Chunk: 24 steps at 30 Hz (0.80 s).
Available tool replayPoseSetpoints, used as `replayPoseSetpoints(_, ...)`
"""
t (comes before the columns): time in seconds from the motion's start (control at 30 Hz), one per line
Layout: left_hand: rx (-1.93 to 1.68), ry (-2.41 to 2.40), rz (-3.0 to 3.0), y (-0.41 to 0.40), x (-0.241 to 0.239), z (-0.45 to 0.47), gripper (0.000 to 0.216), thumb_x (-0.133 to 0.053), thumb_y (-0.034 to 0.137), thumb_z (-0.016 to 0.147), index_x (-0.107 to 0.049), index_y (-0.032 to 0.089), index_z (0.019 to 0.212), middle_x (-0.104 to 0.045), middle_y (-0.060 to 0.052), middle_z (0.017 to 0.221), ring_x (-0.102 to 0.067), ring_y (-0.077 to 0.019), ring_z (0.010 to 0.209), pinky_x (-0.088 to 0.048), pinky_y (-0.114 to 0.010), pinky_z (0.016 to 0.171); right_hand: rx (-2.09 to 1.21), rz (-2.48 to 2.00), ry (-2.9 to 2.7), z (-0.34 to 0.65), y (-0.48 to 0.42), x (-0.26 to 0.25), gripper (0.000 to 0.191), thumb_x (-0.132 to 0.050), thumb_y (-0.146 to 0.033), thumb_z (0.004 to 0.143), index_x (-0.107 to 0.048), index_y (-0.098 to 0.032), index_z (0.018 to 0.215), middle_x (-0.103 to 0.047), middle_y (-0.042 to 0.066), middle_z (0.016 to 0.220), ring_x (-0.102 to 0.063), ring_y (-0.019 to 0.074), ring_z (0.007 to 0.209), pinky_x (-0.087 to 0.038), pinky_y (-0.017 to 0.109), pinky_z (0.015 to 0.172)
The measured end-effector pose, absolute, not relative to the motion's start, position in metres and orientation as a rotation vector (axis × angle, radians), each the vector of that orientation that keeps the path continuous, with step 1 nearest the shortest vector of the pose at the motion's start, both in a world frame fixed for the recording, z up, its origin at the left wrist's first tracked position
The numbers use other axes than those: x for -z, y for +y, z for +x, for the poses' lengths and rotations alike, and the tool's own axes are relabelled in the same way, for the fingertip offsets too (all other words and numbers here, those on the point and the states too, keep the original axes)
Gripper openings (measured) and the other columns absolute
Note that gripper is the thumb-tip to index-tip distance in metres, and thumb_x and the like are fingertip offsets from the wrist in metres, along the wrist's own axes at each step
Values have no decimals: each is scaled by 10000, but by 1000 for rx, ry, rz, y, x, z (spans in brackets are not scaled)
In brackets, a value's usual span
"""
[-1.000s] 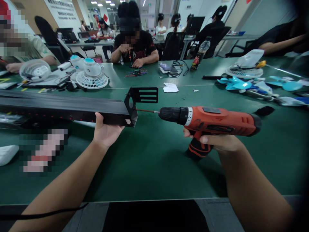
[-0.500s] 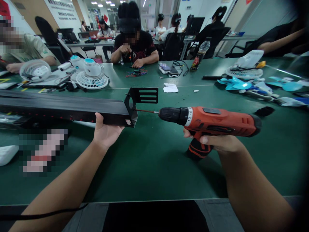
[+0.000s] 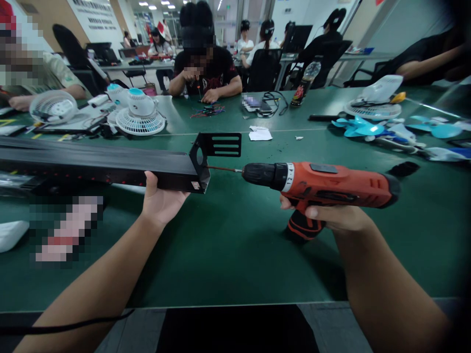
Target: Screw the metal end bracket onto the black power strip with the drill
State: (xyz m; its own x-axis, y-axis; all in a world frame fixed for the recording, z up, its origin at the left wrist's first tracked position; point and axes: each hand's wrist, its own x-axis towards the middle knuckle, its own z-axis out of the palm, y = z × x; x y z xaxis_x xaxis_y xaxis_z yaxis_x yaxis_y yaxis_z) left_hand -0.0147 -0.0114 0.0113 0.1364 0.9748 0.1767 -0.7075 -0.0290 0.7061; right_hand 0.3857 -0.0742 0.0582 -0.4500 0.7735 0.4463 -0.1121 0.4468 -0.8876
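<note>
My left hand (image 3: 164, 198) grips a long black bar-shaped housing (image 3: 162, 166) from below, thumb on its front face, close to its right end. A black slotted metal bracket (image 3: 222, 145) stands at that end. My right hand (image 3: 340, 216) is wrapped round the handle of an orange and black cordless drill (image 3: 338, 184), held level and pointing left. Its long thin driver bit (image 3: 224, 169) reaches the bracket's lower part; the tip, and any screw there, cannot be made out.
White fan parts (image 3: 142, 117) lie at the far left, and blue fan blades (image 3: 358, 127) at the right. A paper scrap (image 3: 259, 133), a drink bottle (image 3: 301, 86) and cables (image 3: 274, 103) are on the green table (image 3: 235, 255). Across it, a person (image 3: 208, 68) works with a screwdriver.
</note>
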Motion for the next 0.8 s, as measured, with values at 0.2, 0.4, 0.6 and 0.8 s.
replayPoseSetpoints(0.2,-1416,423,763,-10,-8,-17,719,-710,799,1015,-727,311,1543,-774,-87,1562,-544,-385,1657,-645,-467,1162,-1141,-586,-1751,387,-74,-57,331,-944,-457,942,-878,-267,1205,-854,72,976,-801,249,872,-689,348,749)
replayPoseSetpoints(0.4,-1402,405,764,-12,-11,-16,703,-758,771,1001,-722,321,1539,-773,-83,1563,-581,-366,1628,-657,-440,1136,-1120,-549,-1762,385,-72,-59,326,-931,-467,958,-872,-263,1205,-842,68,932,-789,250,839,-686,365,737)
replayPoseSetpoints(0.6,-1402,428,737,-14,-15,-15,717,-739,755,1021,-687,313,1583,-765,-80,1574,-593,-348,1617,-658,-433,1136,-1139,-591,-1744,385,-75,-60,323,-950,-473,935,-888,-278,1184,-853,65,963,-801,249,862,-695,354,748)
replayPoseSetpoints(0.8,-1411,434,743,-13,-13,-14,730,-727,776,1017,-681,324,1588,-753,-77,1594,-535,-369,1663,-620,-470,1209,-1147,-580,-1738,385,-75,-60,317,-950,-457,939,-891,-274,1191,-860,65,963,-806,242,870,-689,337,755)
